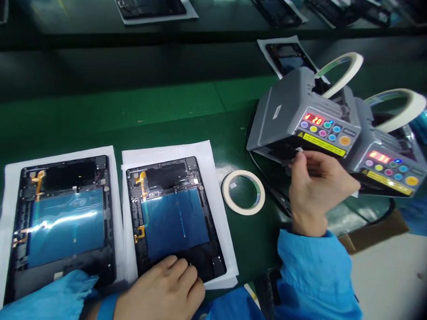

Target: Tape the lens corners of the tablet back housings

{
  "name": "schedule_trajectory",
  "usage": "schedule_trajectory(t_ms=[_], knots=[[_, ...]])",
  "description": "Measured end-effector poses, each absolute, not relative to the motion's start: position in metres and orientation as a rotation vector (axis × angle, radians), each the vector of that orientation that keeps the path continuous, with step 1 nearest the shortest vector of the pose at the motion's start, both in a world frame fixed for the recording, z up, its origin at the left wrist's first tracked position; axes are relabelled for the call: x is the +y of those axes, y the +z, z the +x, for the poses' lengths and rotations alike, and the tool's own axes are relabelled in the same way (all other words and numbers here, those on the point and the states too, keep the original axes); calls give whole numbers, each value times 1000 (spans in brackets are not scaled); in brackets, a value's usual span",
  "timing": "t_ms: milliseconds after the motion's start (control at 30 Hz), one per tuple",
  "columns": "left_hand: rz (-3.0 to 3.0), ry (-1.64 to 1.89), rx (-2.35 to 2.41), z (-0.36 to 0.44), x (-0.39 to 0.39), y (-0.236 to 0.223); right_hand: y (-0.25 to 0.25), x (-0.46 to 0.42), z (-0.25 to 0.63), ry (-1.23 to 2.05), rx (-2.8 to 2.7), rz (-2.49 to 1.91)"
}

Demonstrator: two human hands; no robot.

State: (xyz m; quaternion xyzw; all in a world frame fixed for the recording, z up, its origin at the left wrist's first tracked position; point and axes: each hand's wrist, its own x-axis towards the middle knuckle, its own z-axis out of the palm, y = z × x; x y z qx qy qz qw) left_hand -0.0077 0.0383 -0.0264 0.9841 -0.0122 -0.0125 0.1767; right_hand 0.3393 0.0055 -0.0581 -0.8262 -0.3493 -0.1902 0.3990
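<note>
Two opened tablets lie on white sheets on the green bench: one at the left (pixel 62 220), one in the middle (pixel 174 214), both showing blue battery film. My left hand (pixel 163 291) rests on the near edge of the middle tablet, fingers curled down on it. My right hand (pixel 314 189) is raised to the mouth of the nearer grey tape dispenser (pixel 299 118), its fingertips pinched on a small white tape strip (pixel 299 151) coming out of the slot.
A second tape dispenser (pixel 392 161) stands right of the first, both with tape rolls on top. A loose roll of tape (pixel 243 192) lies between tablet and dispensers. More tablets on sheets (pixel 152 6) lie on the far belt. A cardboard box edge (pixel 372 233) shows at right.
</note>
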Motion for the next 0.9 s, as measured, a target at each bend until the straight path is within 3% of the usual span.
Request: schedule_trajectory(t_ms=[200,367,700,900], knots=[[2815,-69,-54,-8,38,-27,-58,10,335,-367,-816,-2050],[2789,52,17,-8,39,-24,-55,-1,312,-32,-945,-1916],[1517,83,655,16,97,9,-13,-8,221,847,-1774,-1293],[1598,50,635,12,96,10,-12,-10,203,1146,-1659,-1310]])
